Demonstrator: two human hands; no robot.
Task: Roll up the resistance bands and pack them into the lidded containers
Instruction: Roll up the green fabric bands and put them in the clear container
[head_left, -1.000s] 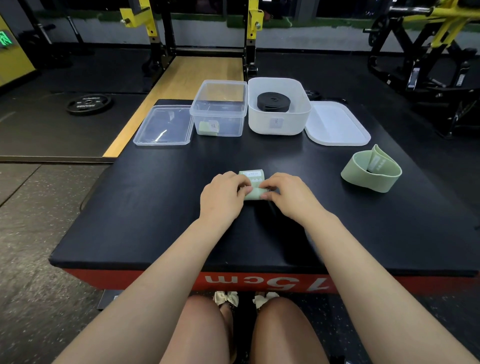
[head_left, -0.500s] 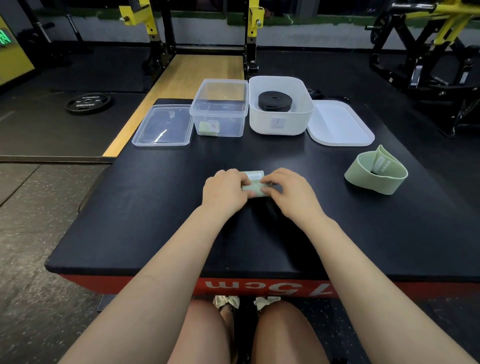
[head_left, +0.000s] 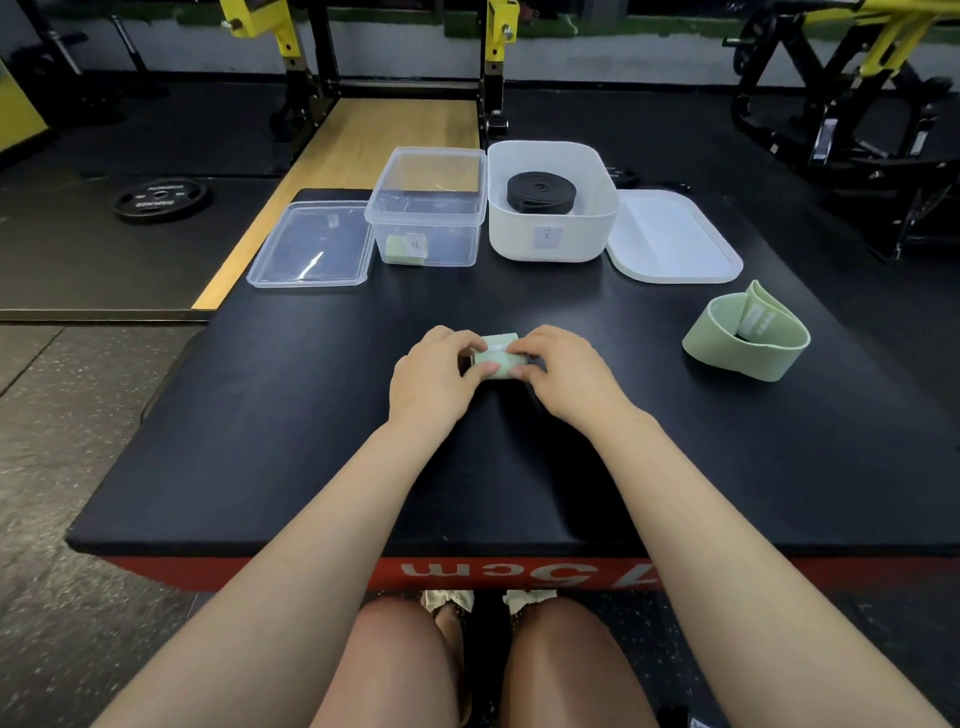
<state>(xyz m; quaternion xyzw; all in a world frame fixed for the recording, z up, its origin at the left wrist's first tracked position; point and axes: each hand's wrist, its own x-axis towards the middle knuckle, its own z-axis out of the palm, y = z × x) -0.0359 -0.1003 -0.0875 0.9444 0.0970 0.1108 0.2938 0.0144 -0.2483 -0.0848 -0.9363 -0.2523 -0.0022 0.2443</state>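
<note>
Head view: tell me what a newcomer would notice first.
First, both hands at the middle of the black platform: the left hand and right hand pinch a small green band roll between them. Next, a loose green band lies to the right. At the far edge, the white container holds a coiled black band.

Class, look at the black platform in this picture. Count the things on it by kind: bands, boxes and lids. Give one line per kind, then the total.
Bands: 3 – rolled green band in both hands, loose green band, black band in the white box.
Boxes: 2 – clear box, white box.
Lids: 2 – clear lid, white lid.
Total: 7
</note>
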